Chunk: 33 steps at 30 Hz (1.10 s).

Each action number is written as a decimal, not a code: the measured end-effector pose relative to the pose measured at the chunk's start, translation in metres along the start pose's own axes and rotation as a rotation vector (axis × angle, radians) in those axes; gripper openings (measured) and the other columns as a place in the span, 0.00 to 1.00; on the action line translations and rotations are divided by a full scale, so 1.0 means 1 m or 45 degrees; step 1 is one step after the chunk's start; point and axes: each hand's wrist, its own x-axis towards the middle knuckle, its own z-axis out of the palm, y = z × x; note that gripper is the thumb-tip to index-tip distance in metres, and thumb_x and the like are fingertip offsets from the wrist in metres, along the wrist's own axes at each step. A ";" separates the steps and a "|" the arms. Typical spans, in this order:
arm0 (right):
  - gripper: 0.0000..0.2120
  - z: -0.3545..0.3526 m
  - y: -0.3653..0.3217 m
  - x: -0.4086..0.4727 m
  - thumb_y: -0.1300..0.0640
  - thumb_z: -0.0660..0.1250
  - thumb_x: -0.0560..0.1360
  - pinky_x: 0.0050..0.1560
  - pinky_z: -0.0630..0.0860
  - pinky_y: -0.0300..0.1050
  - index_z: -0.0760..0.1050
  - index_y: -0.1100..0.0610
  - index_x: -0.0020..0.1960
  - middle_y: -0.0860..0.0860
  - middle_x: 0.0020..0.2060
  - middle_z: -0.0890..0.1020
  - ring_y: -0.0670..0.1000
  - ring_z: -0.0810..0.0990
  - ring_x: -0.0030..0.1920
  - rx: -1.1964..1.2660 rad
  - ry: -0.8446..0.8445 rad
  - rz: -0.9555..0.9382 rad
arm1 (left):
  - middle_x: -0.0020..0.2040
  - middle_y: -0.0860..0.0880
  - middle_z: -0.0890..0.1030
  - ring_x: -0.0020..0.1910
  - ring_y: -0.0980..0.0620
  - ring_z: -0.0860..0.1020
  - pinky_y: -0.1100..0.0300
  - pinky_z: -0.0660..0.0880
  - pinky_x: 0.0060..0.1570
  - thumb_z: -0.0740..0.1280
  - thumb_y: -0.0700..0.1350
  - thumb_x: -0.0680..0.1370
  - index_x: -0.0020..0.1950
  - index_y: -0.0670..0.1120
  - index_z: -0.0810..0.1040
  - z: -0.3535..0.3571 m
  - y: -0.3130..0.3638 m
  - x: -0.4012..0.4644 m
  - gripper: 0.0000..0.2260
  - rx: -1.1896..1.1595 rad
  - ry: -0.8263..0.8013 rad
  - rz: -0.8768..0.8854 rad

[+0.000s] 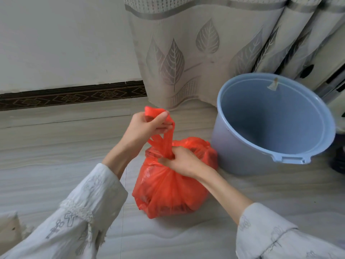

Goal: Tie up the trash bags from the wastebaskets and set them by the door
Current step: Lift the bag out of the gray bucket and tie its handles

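The red trash bag (171,186) sits full and round on the floor (56,150), just beside the blue wastebasket (274,128), which looks emptied of its liner. Judging by the drawn-up plastic, the knot is being made and not yet cinched. To do it well, the handles (164,135) should be kept taut and pulled straight up from the bag while the neck is held low, so the twist closes tight against the load and no gap is left; thin plastic like this may stretch or tear if yanked sideways. The left hand (149,126) is raised above the bag, its fingers curled round the ends of the handles, wrist bent, forearm reaching in from the sleeve. The right hand (183,161) rests on top of the bag, fingers pinching the gathered neck where the handles rise, forearm angled toward the wastebasket side.
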 end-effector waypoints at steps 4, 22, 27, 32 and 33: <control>0.19 -0.001 0.007 -0.002 0.44 0.56 0.77 0.49 0.71 0.46 0.79 0.55 0.49 0.60 0.50 0.83 0.60 0.79 0.55 -0.074 0.075 -0.009 | 0.52 0.47 0.80 0.49 0.52 0.79 0.57 0.76 0.49 0.59 0.47 0.78 0.63 0.49 0.67 -0.004 -0.017 -0.001 0.14 0.432 0.030 0.165; 0.15 -0.033 0.031 0.010 0.50 0.58 0.78 0.34 0.72 0.40 0.79 0.58 0.46 0.50 0.32 0.82 0.51 0.77 0.34 0.285 0.173 0.241 | 0.24 0.54 0.57 0.24 0.56 0.58 0.67 0.55 0.25 0.63 0.45 0.76 0.25 0.44 0.60 -0.002 -0.032 -0.038 0.21 0.819 -0.214 0.378; 0.13 -0.030 0.033 0.009 0.54 0.61 0.78 0.37 0.73 0.40 0.78 0.54 0.38 0.55 0.34 0.80 0.49 0.77 0.34 0.565 0.127 0.162 | 0.24 0.51 0.59 0.23 0.56 0.58 0.79 0.60 0.29 0.63 0.38 0.76 0.25 0.44 0.63 0.014 -0.029 -0.047 0.20 0.830 -0.531 0.382; 0.11 -0.036 0.045 0.003 0.53 0.64 0.76 0.46 0.73 0.41 0.78 0.52 0.35 0.48 0.34 0.81 0.45 0.78 0.37 0.661 0.101 0.129 | 0.34 0.47 0.76 0.31 0.57 0.70 0.70 0.67 0.31 0.56 0.50 0.79 0.41 0.38 0.80 -0.005 -0.039 -0.033 0.20 0.777 -0.591 -0.059; 0.12 -0.037 0.047 0.002 0.52 0.65 0.75 0.45 0.72 0.40 0.77 0.51 0.33 0.47 0.32 0.80 0.44 0.78 0.36 0.637 0.086 0.130 | 0.39 0.46 0.78 0.36 0.56 0.73 0.71 0.68 0.34 0.56 0.47 0.80 0.44 0.39 0.80 -0.007 -0.044 -0.028 0.17 0.748 -0.470 -0.060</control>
